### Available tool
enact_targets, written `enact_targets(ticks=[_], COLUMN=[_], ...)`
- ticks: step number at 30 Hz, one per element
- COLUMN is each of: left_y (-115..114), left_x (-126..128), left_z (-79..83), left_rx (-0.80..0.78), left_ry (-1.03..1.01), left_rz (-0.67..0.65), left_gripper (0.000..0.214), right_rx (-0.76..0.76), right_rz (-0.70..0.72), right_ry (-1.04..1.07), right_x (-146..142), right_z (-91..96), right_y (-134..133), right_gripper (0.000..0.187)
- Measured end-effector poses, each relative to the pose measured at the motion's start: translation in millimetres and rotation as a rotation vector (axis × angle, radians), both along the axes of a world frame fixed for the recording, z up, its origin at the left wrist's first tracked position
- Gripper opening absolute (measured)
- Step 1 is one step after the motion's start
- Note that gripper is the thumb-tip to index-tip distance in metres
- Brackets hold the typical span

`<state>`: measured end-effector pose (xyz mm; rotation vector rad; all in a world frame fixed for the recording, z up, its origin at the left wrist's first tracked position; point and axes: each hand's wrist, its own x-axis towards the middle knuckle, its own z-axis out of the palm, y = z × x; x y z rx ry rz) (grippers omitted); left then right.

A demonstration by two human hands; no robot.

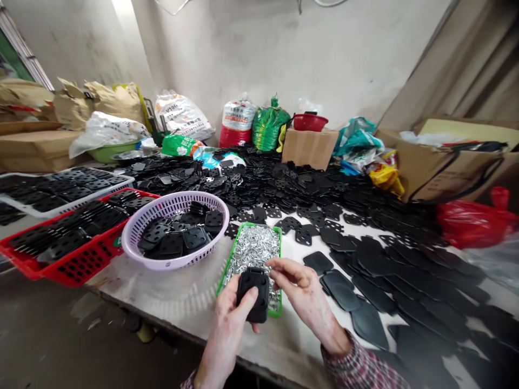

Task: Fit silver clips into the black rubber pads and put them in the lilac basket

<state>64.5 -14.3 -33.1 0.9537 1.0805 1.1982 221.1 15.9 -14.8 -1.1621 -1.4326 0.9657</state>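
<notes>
Nearest us, our left hand holds a black plate upright, its fingers closed firmly around the edge. Our right hand comes in at the plate's top edge in a nearly closed pinch — whether it holds anything is too small to tell. From the left, a red crate and lilac basket hold more plates, then a green tray of silver pins sits right under our hands — within easy reach — and loose black pads spread rightward.

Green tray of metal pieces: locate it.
In the head view, the green tray lies right of the purple basket, its near end beneath the left hand.
</notes>
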Motion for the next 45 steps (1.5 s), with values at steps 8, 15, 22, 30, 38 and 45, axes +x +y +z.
enact_targets(ticks=[8, 15, 22, 30, 38, 45], left_y=[-4, -3, -5, -5, -8, -8], left_x=[5, 5, 9, 11, 13, 11], left_z=[-0.5, -5.5, -3.8, -7.5, -4.4, -7.6], left_rx=[0.019, 0.061, 0.045, 0.037, 0.008, 0.011], left_ry=[-0.065, 0.028, -0.016, -0.086, -0.197, -0.047], left_rz=[-0.047, -0.070, -0.066, 0.005, -0.073, -0.034], left_gripper=[0.034, 0.030, 0.035, 0.034, 0.036, 0.037], right_rx=[-0.054, -0.036, -0.001, -0.070, -0.060, -0.067], right_rz=[0.030, -0.042, -0.073, -0.092, -0.135, -0.165], right_ry=[0.251, 0.242, 0.357, 0.399, 0.307, 0.249], right_x=[-2, -3, -8, -16, -14, -14], right_z=[1.7, -5.1, -6.4, -12.4, -4.4, 5.4], right_y=[-6, -13, -16, -21, -25, -28], right_gripper=[0.020, 0.015, 0.014, 0.019, 0.018, 0.017])
